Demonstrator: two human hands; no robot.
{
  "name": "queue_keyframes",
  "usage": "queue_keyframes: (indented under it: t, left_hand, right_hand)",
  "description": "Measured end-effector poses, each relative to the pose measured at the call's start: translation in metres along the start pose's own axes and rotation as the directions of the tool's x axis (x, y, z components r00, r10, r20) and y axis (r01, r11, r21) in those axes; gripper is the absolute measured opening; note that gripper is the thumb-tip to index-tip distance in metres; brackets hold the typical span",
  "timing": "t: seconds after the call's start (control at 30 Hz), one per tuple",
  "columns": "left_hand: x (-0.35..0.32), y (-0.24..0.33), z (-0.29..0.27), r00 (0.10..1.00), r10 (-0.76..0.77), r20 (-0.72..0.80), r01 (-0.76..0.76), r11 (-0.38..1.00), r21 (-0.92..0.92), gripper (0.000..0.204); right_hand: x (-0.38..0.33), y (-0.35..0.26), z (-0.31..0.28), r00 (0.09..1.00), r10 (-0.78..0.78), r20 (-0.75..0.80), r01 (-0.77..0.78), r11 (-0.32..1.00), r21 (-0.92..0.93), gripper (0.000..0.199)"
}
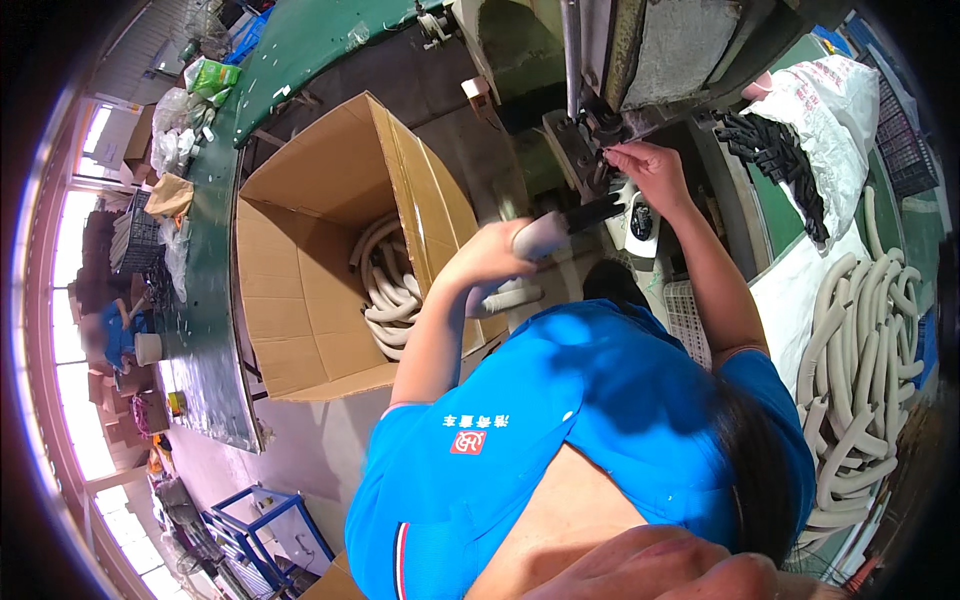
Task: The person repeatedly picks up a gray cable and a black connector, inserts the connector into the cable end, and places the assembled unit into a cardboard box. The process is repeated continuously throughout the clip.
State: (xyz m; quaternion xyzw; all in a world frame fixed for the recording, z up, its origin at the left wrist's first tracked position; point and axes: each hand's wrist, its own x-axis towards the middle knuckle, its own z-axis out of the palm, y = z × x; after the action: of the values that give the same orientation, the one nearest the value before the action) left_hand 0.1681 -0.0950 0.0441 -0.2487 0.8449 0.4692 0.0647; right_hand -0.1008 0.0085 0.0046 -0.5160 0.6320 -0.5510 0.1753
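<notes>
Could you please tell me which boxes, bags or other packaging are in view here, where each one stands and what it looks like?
Cardboard box: open, brown, left of the person, holding pale curved tubes.
White sack: upper right, printed, crumpled, beside black parts.
Green-and-white bag: upper left, on the green surface.

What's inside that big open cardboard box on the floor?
The cardboard box holds pale curved hoses, piled against its right-hand wall. How far down the pile goes, and whatever lies beneath it, is hidden by the hoses and the box flap.
</notes>
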Motion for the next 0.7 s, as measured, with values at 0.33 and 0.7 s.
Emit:
queue_keyframes:
  t: [0.33,0.7]
  left_hand:
    - [-0.031,-0.026,0.029,0.99,-0.077,-0.119,0.05,0.976,-0.214,0.049]
    - [0.005,0.065,0.07,0.983,0.177,0.045,-0.181,0.974,0.133,0.044]
  right_hand:
    - [0.006,-0.021,-0.011,0.792,-0.594,0.143,0.525,0.541,-0.657,0.015]
    - [-0.074,-0.069,-0.062,0.791,0.201,0.577,-0.497,0.762,0.416,0.046]
